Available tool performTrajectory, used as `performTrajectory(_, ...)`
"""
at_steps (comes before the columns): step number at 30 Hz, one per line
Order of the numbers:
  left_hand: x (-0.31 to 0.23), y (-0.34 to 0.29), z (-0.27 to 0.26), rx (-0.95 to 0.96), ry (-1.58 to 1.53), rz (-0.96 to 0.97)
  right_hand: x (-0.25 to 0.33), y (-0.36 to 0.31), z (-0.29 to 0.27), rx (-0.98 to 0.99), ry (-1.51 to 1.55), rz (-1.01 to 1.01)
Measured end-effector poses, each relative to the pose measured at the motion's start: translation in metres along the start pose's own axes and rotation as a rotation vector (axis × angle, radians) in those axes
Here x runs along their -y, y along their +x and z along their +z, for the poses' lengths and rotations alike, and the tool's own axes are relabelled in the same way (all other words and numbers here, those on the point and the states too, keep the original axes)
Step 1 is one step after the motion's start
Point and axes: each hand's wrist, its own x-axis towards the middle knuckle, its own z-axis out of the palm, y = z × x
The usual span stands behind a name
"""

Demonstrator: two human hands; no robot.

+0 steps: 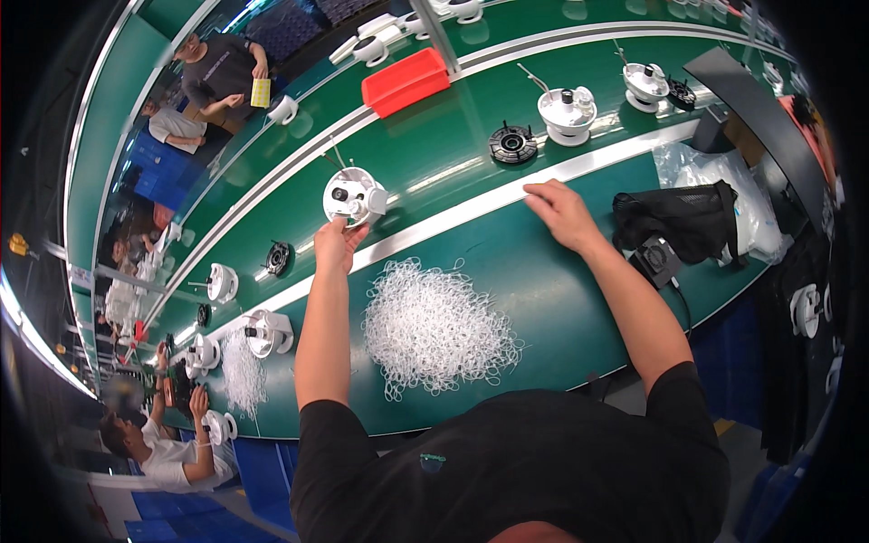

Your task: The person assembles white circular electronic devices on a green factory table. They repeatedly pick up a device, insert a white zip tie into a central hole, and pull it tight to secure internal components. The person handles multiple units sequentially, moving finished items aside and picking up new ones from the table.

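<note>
My left hand (337,244) pinches the near rim of a white round camera-like housing (355,196) over the green conveyor belt; a dark lens and thin antenna-like rods show on it. My right hand (563,214) holds nothing, its fingers loosely stretched out above the white rail (507,201) at the belt's near edge. Between my forearms, a heap of thin white rings (439,330) lies on the green table (561,312). Beyond my right hand, a black ring-shaped part (512,144) and another white housing (568,116) rest on the belt.
A red tray (405,83) stands beyond the belt's far rail. At right on the table are a black mesh bag (679,217), clear plastic bags (756,204) and a small black fan-like device (655,261). A co-worker (172,448) sits at left beside a smaller ring heap (243,373).
</note>
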Motion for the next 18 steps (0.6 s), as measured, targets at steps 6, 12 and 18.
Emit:
performTrajectory(6, 0.003, -0.074, 0.093, 0.294, 0.137, -0.092, 0.042, 0.011, 0.023, 0.058, -0.008, -0.171)
performTrajectory(12, 0.033, -0.117, 0.143, 0.484, 0.275, -0.180, 0.035, 0.007, 0.010, 0.026, -0.152, -0.090)
performTrajectory(18, 0.048, -0.132, 0.165, 0.573, 0.392, -0.222, 0.024, 0.005, -0.010, -0.017, -0.005, 0.020)
